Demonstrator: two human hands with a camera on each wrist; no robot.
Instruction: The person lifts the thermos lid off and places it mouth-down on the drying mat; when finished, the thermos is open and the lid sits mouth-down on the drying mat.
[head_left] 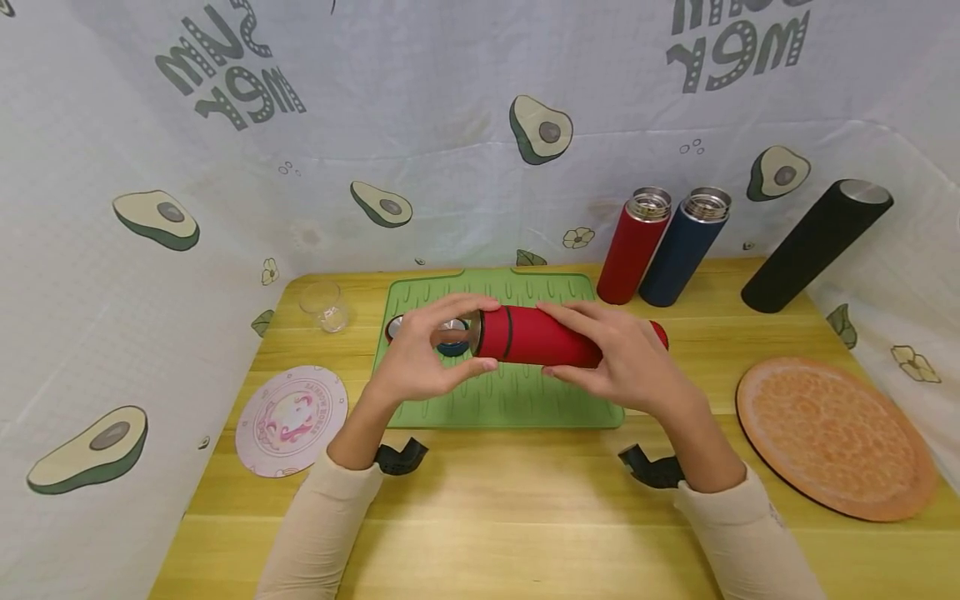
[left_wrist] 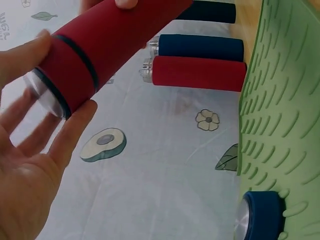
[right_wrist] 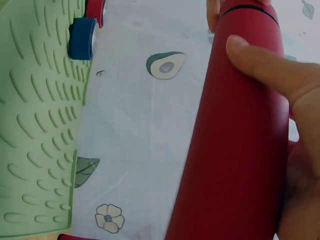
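Note:
A red thermos bottle (head_left: 551, 336) is held nearly level over the green drying mat (head_left: 510, 400), its capped end to the left. My left hand (head_left: 426, 350) pinches the red cap (left_wrist: 67, 75) between thumb and fingers, by the dark ring where it meets the body. Around the body my right hand (head_left: 618, 354) is wrapped, its thumb (right_wrist: 260, 62) lying along the side. Below, on the mat, a blue cap (left_wrist: 265, 215) sits under the left hand. Beside it is a red-rimmed cap (head_left: 394, 327), partly covered by that hand in the head view.
Uncapped red (head_left: 633, 254) and blue (head_left: 684, 250) bottles stand upright at the back right. Farther right stands a black bottle (head_left: 813, 248). A clear glass (head_left: 325, 307) and a pink unicorn mat (head_left: 292, 421) are on the left. An orange round mat (head_left: 836, 437) lies on the right.

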